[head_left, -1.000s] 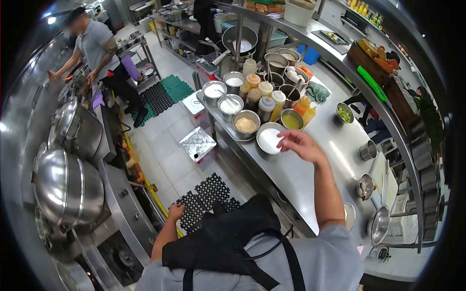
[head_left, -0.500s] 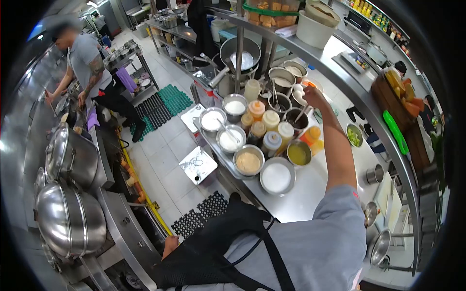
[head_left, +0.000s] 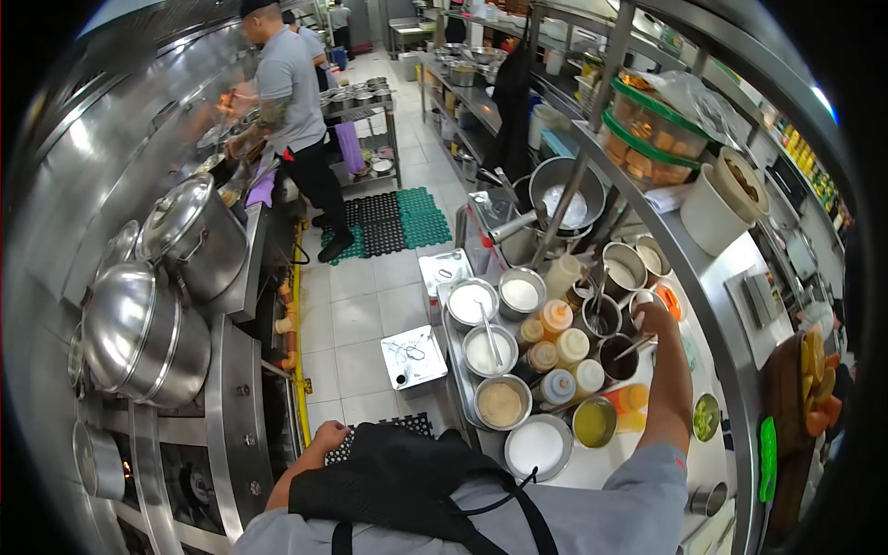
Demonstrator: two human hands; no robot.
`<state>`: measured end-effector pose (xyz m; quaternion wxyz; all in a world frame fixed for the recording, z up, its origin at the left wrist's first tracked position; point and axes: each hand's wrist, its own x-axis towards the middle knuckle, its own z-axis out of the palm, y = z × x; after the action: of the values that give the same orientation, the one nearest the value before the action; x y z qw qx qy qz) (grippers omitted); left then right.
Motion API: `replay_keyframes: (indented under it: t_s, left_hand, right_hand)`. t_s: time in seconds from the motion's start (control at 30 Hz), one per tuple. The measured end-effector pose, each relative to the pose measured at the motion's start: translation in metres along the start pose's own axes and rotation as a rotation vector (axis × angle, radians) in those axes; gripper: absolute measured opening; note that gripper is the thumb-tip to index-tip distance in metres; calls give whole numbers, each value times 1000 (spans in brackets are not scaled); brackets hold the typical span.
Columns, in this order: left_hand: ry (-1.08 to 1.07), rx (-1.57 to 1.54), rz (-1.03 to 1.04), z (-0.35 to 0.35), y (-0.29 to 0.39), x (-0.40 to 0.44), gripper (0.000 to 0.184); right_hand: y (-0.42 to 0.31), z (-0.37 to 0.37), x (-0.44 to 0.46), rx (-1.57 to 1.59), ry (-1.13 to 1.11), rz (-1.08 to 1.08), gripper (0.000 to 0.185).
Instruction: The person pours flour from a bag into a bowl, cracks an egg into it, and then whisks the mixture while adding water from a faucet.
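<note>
My right hand (head_left: 654, 318) reaches over the far side of the steel counter, fingers bent and closed at a metal container. A white rounded thing (head_left: 644, 298) shows at the fingertips; whether it is in their grip is hard to make out. Just in front of the hand stands a dark-filled pot (head_left: 620, 359) with a handle leaning out. Squeeze bottles (head_left: 573, 345) are grouped to its left. My left hand (head_left: 328, 437) hangs low at my side, near the stove front, loosely open and holding nothing visible.
Bowls of white powder (head_left: 536, 448) and a bowl of tan powder (head_left: 502, 402) line the counter's near edge. Big steel pots (head_left: 148, 333) stand on the stove to my left. A shelf (head_left: 712, 268) overhangs on the right. A co-worker (head_left: 291, 102) stands farther along the stove.
My view has swung toward the aisle, shifting the counter lower and right. My right hand has come to the container with the white rounded things. More of my left hand and forearm shows.
</note>
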<state>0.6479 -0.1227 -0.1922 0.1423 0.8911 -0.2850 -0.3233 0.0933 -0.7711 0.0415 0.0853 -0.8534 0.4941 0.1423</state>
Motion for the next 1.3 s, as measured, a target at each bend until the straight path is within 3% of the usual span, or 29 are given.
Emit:
replay_keyframes:
  t_s: [0.03, 0.13, 0.17, 0.2, 0.23, 0.3, 0.33, 0.37, 0.43, 0.5, 0.57, 0.6, 0.7, 0.8, 0.9, 1.03, 1.1, 1.17, 1.3]
  left_hand:
    - [-38, 53, 19, -3, 2, 3, 39]
    - [-58, 47, 31, -10, 11, 16, 41]
    - [-41, 57, 59, -13, 12, 18, 41]
    - [-3, 57, 118, -7, 0, 31, 40]
    - [-28, 79, 127, -4, -3, 38, 40]
    - [-114, -170, -18, 2, -8, 44, 39]
    - [-132, -153, -8, 9, -14, 50, 39]
    - [-130, -127, 21, 16, -20, 58, 38]
    - [-148, -82, 61, 26, -36, 63, 38]
    - [-261, -12, 98, 29, -36, 71, 37]
    - [-329, 73, 170, 17, -18, 62, 38]
    - [-356, 93, 180, 18, -15, 64, 38]
    - [-444, 187, 308, 37, -7, 83, 39]
    - [-544, 69, 400, 65, -5, 86, 30]
    - [-676, 123, 367, 88, 28, 53, 27]
    - [-872, 184, 470, 128, 65, 2, 25]
    - [-1094, 190, 522, 160, 87, -24, 27]
    - [-1163, 227, 519, 171, 126, -86, 30]
    - [-1355, 324, 535, 186, 211, -222, 31]
  right_hand:
    - [-1, -2, -4, -3, 106, -124, 60]
    - [2, -9, -13, 186, 219, -47, 50]
    - [10, -11, -13, 418, 175, 96, 47]
    - [18, -5, -15, 332, 356, -31, 45]
    - [7, -13, -30, 322, 401, -3, 46]
    - [-11, -18, -57, 613, 543, -228, 44]
    - [-52, -47, -99, 697, 433, -53, 43]
    - [-53, -41, -113, 557, 566, -170, 42]
    - [-103, -66, -180, 727, 424, -33, 44]
    - [-138, -68, -241, 691, 479, 12, 46]
    - [-158, -57, -297, 585, 581, -42, 44]
    - [-169, -53, -328, 676, 508, 72, 45]
    - [-189, -10, -420, 763, 586, 214, 45]
    - [-217, 29, -518, 754, 617, 411, 44]
    - [-238, 63, -609, 696, 662, 619, 45]
    - [-241, 134, -704, 792, 925, 748, 47]
    - [-246, 153, -745, 815, 929, 932, 44]
    - [-248, 179, -773, 836, 1012, 978, 44]
    - [-234, 225, -814, 845, 937, 1132, 43]
